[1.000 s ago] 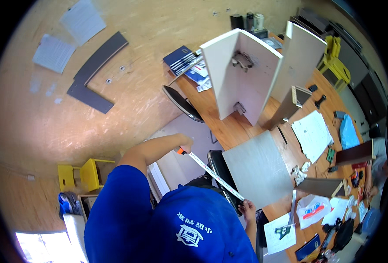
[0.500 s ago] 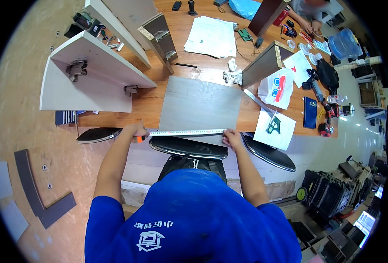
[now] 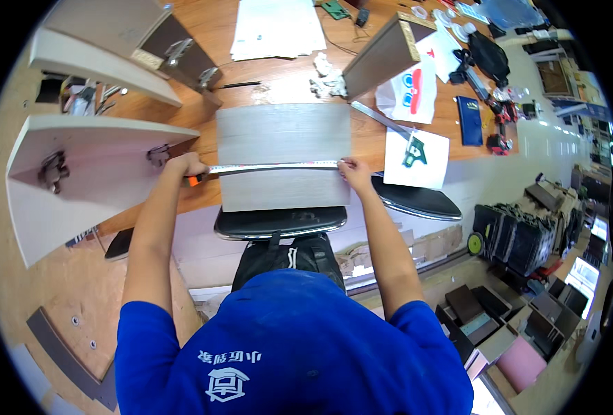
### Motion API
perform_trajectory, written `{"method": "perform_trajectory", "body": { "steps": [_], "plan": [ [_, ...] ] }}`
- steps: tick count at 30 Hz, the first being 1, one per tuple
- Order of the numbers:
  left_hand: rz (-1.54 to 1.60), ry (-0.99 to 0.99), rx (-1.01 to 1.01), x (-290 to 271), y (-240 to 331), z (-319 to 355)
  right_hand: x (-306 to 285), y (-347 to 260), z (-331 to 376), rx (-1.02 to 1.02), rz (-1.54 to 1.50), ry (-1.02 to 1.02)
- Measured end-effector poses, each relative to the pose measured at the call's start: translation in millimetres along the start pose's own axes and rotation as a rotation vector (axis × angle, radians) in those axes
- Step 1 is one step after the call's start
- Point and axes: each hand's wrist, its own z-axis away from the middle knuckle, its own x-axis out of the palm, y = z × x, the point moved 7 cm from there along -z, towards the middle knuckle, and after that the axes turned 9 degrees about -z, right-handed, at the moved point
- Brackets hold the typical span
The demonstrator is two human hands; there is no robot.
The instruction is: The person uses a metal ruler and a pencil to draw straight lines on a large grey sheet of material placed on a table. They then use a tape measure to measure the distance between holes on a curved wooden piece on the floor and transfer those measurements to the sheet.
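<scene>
A flat grey board (image 3: pixel 282 131) lies on the wooden table in front of me, its near part over a black chair's edge. Across the board's middle, from left to right, runs the white blade of a tape measure (image 3: pixel 272 167). My left hand (image 3: pixel 189 166) is closed around the tape's orange and black case, just past the board's left edge. At the right edge, my right hand (image 3: pixel 354 171) pinches the blade's end. The blade bows slightly and stays close above the board.
White panels with metal hinges (image 3: pixel 54 171) stand at the left. Behind the board are papers (image 3: pixel 279 31), a crumpled white wad (image 3: pixel 328 77) and an upright brown board (image 3: pixel 384 55). A green-handled square (image 3: pixel 414 151) lies on paper at the right, near a blue notebook (image 3: pixel 470 120).
My view has shifted, so the table sits differently in the picture. Both hands and the tape have moved away from me, from near the board's front edge to its middle.
</scene>
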Motion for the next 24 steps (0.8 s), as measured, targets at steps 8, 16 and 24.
{"method": "perform_trajectory", "body": {
  "steps": [8,16,24],
  "plan": [
    [0.059,0.013,0.098,-10,11,-23,1,-61,-5,-0.260,0.161,0.217],
    [0.021,0.037,0.045,-25,7,-52,3,-64,-24,-0.281,0.313,0.246],
    [-0.015,0.051,0.041,-28,5,-70,-3,-55,-38,-0.090,0.111,0.290]
  ]
}}
